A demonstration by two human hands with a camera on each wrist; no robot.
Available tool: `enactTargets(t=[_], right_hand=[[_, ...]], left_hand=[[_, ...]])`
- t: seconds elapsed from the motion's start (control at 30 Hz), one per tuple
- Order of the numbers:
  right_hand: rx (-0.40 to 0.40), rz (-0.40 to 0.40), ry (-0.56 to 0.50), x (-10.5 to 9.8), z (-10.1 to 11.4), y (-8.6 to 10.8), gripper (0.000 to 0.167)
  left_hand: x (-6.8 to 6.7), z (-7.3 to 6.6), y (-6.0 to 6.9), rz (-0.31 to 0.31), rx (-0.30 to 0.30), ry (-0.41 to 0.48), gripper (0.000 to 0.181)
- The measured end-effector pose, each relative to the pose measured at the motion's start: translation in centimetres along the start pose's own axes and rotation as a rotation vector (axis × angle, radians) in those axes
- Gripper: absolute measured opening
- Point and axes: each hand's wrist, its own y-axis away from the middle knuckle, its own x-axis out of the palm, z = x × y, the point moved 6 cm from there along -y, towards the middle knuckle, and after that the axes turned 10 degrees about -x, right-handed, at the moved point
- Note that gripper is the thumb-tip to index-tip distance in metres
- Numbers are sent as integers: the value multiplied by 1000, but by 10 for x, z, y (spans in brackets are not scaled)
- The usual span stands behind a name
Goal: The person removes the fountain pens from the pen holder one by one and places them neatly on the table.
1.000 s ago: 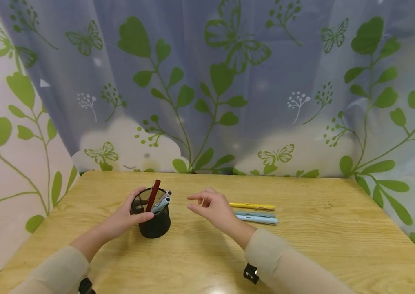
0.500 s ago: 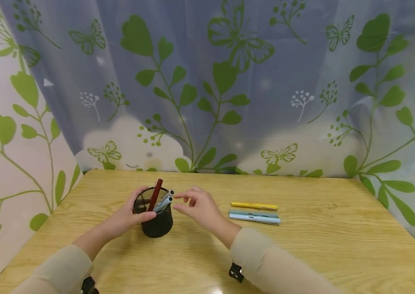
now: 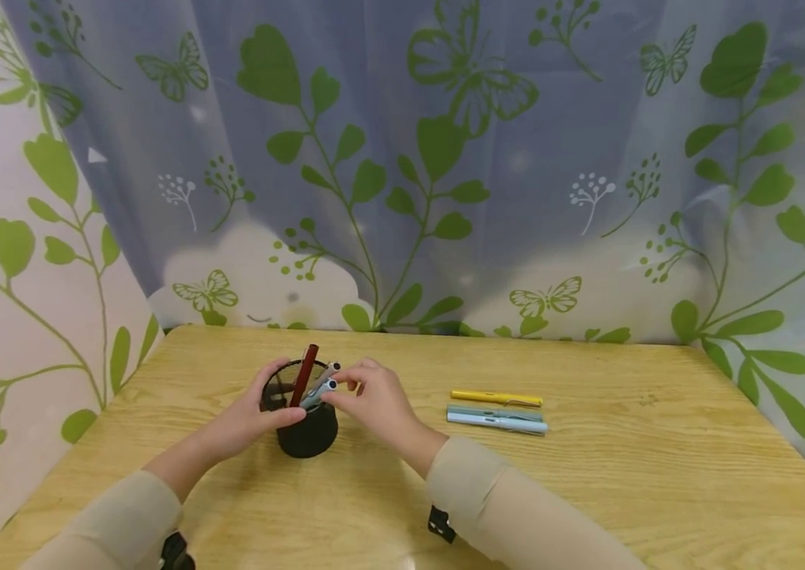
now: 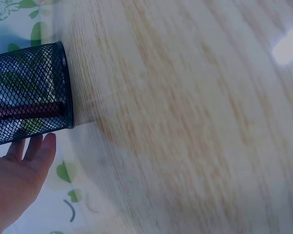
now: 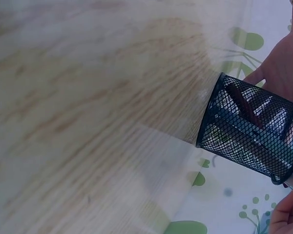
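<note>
A black mesh pen cup (image 3: 307, 438) stands upright on the left part of the table, also seen in the left wrist view (image 4: 29, 92) and right wrist view (image 5: 251, 129). My left hand (image 3: 241, 419) curls round its left side, thumb across the near rim. Inside lean a dark red pen (image 3: 305, 374), a light blue pen (image 3: 315, 394) and a greyish pen whose end (image 3: 334, 367) shows at the right rim. The thumb and forefinger of my right hand (image 3: 382, 404) pinch the upper end of the light blue pen.
Right of the hands, a yellow pen (image 3: 496, 397), a teal pen (image 3: 491, 412) and a pale blue pen (image 3: 498, 423) lie side by side on the wooden table (image 3: 623, 475). A patterned curtain (image 3: 388, 158) hangs behind the table's back edge.
My right hand has moved left from beside the lying pens to the cup's rim, and its fingertips have closed on a pen end. The left hand keeps its hold on the cup.
</note>
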Motion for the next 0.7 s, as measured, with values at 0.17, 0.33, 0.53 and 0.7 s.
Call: enactTargets(t=[0.17, 0.33, 0.53, 0.7], right_hand=[[-1, -10, 22, -4, 3, 0, 20], [8, -16, 16, -13, 6, 0, 17], [-30, -38, 27, -26, 10, 1, 17], [-53, -39, 35, -34, 14, 4, 19]], left_hand=[[0, 1, -2, -5, -11, -7, 82], [1, 0, -1, -2, -15, -10, 82], [1, -2, 0, 5, 0, -2, 84], [1, -1, 0, -3, 3, -9, 85]])
